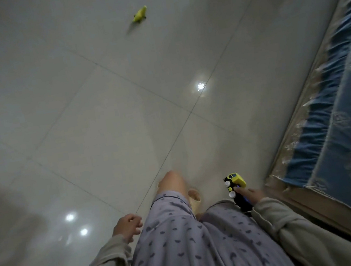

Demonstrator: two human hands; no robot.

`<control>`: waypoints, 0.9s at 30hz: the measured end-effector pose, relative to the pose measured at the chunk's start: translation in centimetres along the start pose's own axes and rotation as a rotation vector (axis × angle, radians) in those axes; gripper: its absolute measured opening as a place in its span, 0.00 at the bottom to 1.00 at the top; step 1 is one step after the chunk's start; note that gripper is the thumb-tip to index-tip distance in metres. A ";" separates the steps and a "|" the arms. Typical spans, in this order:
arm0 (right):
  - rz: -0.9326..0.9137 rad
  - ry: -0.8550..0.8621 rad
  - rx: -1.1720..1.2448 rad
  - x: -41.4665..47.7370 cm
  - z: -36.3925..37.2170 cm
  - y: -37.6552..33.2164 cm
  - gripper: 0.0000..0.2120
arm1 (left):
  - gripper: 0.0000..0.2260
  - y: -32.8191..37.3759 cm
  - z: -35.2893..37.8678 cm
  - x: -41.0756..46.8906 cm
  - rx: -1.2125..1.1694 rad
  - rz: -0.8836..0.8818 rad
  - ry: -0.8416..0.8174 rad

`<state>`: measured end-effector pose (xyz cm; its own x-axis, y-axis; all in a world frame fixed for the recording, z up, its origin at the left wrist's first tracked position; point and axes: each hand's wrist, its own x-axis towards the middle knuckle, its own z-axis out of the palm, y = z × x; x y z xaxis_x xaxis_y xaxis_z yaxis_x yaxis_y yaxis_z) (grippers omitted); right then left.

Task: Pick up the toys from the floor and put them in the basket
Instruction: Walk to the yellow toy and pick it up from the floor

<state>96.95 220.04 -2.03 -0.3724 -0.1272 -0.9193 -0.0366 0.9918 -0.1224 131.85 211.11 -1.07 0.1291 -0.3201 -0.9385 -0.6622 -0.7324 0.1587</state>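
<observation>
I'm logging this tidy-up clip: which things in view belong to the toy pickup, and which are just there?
Part of the job:
- yellow and black toy truck with white wheels, held in the right hand
- small yellow-green plastic toy lying on the tiled floor
- left hand, empty

Just there:
- blue patterned bedspread

No basket is in view.

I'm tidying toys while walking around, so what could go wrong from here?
The truck sticks well out of the right hand, held only at one end, so it might slip and drop on the floor. The floor looks glossy, so footing may be slippery. The yellow toy lies ahead and could be stepped on. No basket is in view.
</observation>
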 end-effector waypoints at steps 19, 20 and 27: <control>-0.100 0.058 -0.097 3.6 -4.7 -24.9 0.21 | 0.05 24.1 -10.9 6.7 -0.279 -0.014 0.019; -0.103 0.089 -0.056 3.8 -5.4 -25.8 0.22 | 0.06 26.3 -11.5 6.8 -0.253 0.002 0.011; -0.107 0.087 -0.027 6.6 -10.0 -32.6 0.20 | 0.05 40.6 -15.3 7.8 -0.202 0.165 -0.019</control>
<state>86.35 186.95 -0.39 -0.4438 -0.2324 -0.8654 -0.1053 0.9726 -0.2072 117.28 169.74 2.76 0.0170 -0.4351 -0.9002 -0.5118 -0.7772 0.3660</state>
